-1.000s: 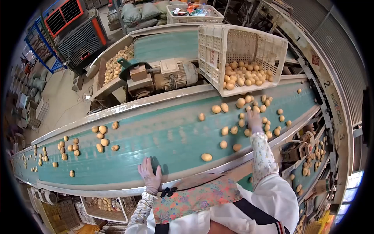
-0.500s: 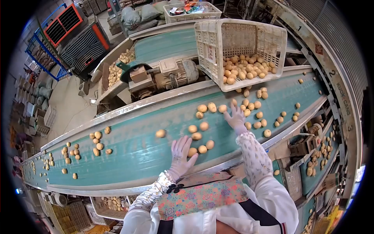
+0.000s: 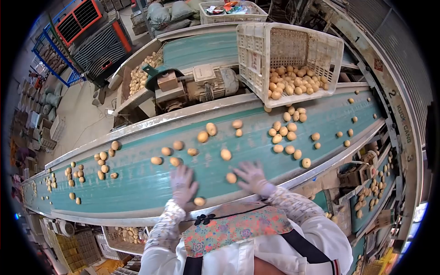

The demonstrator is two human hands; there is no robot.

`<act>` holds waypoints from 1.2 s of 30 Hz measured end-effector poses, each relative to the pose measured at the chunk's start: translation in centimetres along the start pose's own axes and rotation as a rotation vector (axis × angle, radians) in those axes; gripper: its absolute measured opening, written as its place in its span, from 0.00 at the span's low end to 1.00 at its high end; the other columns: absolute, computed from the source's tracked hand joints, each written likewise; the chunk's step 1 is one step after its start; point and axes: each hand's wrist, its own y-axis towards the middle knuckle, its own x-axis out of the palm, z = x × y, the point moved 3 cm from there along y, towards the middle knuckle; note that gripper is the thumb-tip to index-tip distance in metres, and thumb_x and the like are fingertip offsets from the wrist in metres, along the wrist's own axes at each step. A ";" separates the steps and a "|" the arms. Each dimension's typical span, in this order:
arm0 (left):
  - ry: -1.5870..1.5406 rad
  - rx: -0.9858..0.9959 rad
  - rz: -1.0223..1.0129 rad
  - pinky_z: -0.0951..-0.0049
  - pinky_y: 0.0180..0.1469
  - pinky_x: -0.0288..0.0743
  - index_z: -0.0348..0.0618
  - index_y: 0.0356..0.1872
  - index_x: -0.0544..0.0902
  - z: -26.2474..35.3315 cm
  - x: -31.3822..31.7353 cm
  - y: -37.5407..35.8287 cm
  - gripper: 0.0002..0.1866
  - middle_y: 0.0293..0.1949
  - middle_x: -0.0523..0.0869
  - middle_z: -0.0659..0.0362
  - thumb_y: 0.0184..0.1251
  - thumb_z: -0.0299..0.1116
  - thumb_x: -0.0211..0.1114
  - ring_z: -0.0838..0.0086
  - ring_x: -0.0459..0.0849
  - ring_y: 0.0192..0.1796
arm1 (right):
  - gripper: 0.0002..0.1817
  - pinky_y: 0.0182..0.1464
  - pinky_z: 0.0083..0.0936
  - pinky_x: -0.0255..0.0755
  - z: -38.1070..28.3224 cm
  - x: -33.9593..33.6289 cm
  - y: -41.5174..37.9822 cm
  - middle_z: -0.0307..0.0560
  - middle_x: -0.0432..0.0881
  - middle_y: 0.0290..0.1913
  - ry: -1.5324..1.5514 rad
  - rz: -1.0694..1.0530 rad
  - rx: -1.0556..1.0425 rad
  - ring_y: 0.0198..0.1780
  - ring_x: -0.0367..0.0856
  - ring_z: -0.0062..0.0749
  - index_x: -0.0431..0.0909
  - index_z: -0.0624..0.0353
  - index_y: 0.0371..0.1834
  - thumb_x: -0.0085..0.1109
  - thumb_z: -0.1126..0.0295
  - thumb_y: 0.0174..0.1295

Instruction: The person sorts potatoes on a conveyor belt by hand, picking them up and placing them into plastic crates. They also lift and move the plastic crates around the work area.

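Note:
Round potatoes lie scattered along a green conveyor belt. My left hand, in a thin pale glove, is over the near half of the belt with its fingers apart. One potato lies just beyond its fingertips, and another is at its lower right. My right hand, gloved too, is spread low over the belt, fingers pointing up and left. Beside its fingertips is a potato. Neither hand holds anything.
A white crate of potatoes rests tilted over the belt's far edge. Left of it sits a motor. A metal rail borders the near side. Lower belts with potatoes run at the right.
My right hand has moved left and nearer to my body. My left hand has shifted left. Potatoes between and beyond the hands have moved left along the belt.

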 end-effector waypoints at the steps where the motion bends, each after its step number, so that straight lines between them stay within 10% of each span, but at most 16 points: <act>1: 0.022 -0.143 -0.027 0.38 0.72 0.54 0.50 0.60 0.79 -2.7 -0.5 -1.4 0.32 0.61 0.75 0.48 0.51 0.46 0.75 0.52 0.70 0.68 | 0.36 0.73 0.61 0.51 2.9 -1.0 -1.5 0.48 0.69 0.73 -0.066 0.016 0.085 0.74 0.66 0.46 0.71 0.48 0.70 0.62 0.47 0.60; 5: 0.106 -0.497 0.133 0.47 0.63 0.67 0.50 0.59 0.79 -9.9 -0.7 -6.8 0.31 0.53 0.82 0.50 0.53 0.46 0.75 0.53 0.78 0.59 | 0.31 0.71 0.54 0.57 15.5 -3.4 -7.1 0.48 0.75 0.66 -0.303 0.241 0.385 0.70 0.69 0.46 0.74 0.51 0.65 0.64 0.50 0.60; 7: 0.095 -0.556 0.129 0.52 0.53 0.73 0.49 0.58 0.79 -9.8 -0.7 -7.0 0.30 0.45 0.84 0.51 0.55 0.46 0.75 0.52 0.82 0.49 | 0.26 0.66 0.55 0.62 20.4 -2.1 -7.0 0.51 0.77 0.63 -0.359 0.360 0.928 0.69 0.70 0.44 0.76 0.53 0.60 0.64 0.56 0.60; 11: -0.053 -0.465 -0.068 0.51 0.53 0.72 0.48 0.58 0.79 -1.8 1.8 -4.1 0.28 0.43 0.85 0.50 0.60 0.49 0.72 0.52 0.83 0.48 | 0.34 0.66 0.51 0.66 19.4 -6.1 1.0 0.52 0.77 0.65 -0.220 0.517 0.640 0.66 0.73 0.50 0.73 0.50 0.70 0.65 0.52 0.59; 15: -0.234 -0.030 -0.068 0.53 0.56 0.72 0.47 0.60 0.79 5.1 2.9 1.2 0.27 0.46 0.85 0.49 0.64 0.50 0.69 0.52 0.83 0.50 | 0.43 0.76 0.65 0.43 17.2 -3.3 8.6 0.51 0.59 0.81 0.135 -0.175 0.941 0.82 0.53 0.49 0.59 0.35 0.81 0.50 0.32 0.65; 21: -0.034 -0.155 0.285 0.40 0.74 0.54 0.50 0.66 0.77 -4.4 -1.2 6.7 0.32 0.68 0.74 0.45 0.63 0.51 0.67 0.49 0.70 0.70 | 0.42 0.75 0.62 0.50 0.0 0.2 4.0 0.58 0.68 0.74 0.025 0.134 0.081 0.77 0.61 0.54 0.69 0.41 0.76 0.68 0.43 0.56; 24: 0.067 -0.357 0.202 0.37 0.74 0.50 0.53 0.69 0.76 -8.4 1.0 6.9 0.35 0.72 0.70 0.43 0.61 0.55 0.68 0.48 0.67 0.72 | 0.41 0.74 0.60 0.52 -0.6 -1.1 0.2 0.58 0.67 0.74 0.098 0.061 0.086 0.76 0.62 0.55 0.70 0.43 0.75 0.68 0.44 0.56; 29: -0.141 0.075 -0.002 0.36 0.75 0.48 0.51 0.72 0.73 2.4 4.3 5.3 0.39 0.74 0.68 0.42 0.61 0.57 0.67 0.43 0.64 0.74 | 0.34 0.70 0.53 0.62 10.1 -0.2 -3.0 0.61 0.73 0.68 -0.149 0.432 0.591 0.69 0.70 0.58 0.74 0.57 0.68 0.64 0.50 0.62; 36: -0.427 0.270 -0.094 0.42 0.68 0.60 0.42 0.68 0.74 9.1 4.4 1.1 0.35 0.65 0.76 0.46 0.61 0.46 0.69 0.49 0.73 0.66 | 0.40 0.70 0.52 0.62 1.5 -1.1 -2.7 0.60 0.71 0.69 0.073 0.208 0.271 0.70 0.69 0.57 0.71 0.53 0.70 0.69 0.47 0.54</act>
